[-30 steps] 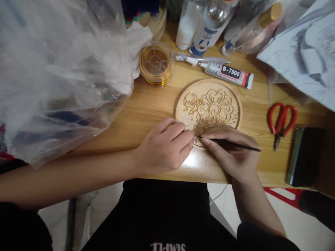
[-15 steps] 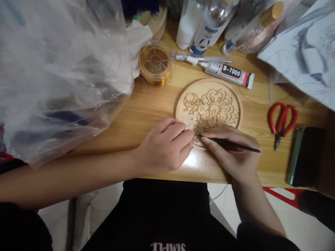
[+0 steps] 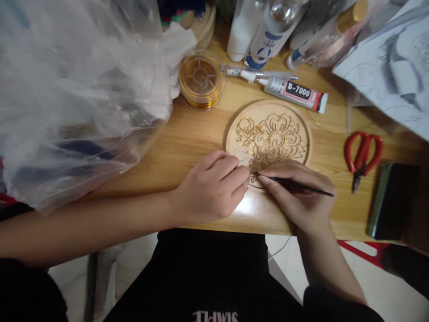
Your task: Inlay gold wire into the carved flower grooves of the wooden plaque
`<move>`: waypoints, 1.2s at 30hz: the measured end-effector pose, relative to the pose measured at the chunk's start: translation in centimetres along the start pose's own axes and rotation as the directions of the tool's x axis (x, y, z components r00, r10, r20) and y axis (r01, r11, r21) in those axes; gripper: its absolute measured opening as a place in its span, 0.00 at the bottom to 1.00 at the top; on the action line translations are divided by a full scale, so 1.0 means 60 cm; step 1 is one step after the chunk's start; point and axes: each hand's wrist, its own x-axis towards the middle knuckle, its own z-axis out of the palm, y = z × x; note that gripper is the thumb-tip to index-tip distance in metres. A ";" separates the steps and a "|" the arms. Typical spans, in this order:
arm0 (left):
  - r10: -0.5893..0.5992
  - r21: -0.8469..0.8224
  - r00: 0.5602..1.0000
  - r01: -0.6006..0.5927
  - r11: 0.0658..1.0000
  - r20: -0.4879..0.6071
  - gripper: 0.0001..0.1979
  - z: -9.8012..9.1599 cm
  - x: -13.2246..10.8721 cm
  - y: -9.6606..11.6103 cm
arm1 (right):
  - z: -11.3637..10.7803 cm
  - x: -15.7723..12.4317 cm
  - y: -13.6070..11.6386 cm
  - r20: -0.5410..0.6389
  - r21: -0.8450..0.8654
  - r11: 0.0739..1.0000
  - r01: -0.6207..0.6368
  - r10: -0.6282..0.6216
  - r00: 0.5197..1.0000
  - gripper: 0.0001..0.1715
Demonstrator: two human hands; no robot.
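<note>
A round wooden disc (image 3: 300, 129) with a gold wire flower pattern lies on the wooden table (image 3: 187, 138). My right hand (image 3: 298, 201) pinches a thin dark pointed tool (image 3: 301, 185), whose tip touches the gold wire at the disc's near edge. My left hand (image 3: 211, 190) rests curled on the table at the disc's near left edge, its fingertips pressed against the wire beside the tool tip. What its fingers pinch is too small to make out.
A large clear plastic bag (image 3: 77, 94) fills the left. Behind the disc lie a gold wire spool (image 3: 200, 81), a B-7000 glue tube (image 3: 295, 93) and several bottles (image 3: 268, 31). Red scissors (image 3: 360, 156), a dark phone (image 3: 390, 201) and printed paper (image 3: 392, 67) are at right.
Almost nothing differs. The tool tip has shifted very slightly at the disc's near edge, and the view has nudged a little.
</note>
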 end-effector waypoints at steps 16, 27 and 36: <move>0.007 0.000 1.000 -0.007 1.000 0.002 0.05 -0.001 0.002 0.000 | -0.001 -0.001 0.004 0.022 0.016 1.000 0.018 -0.018 1.000 0.08; 0.005 -0.003 1.000 -0.005 1.000 -0.003 0.04 0.000 0.002 0.000 | -0.002 0.000 0.006 0.017 0.011 1.000 0.023 -0.024 1.000 0.08; -0.001 0.000 1.000 0.001 1.000 -0.019 0.04 0.000 0.002 0.000 | -0.002 -0.001 0.005 0.021 0.016 0.999 0.034 -0.034 0.999 0.07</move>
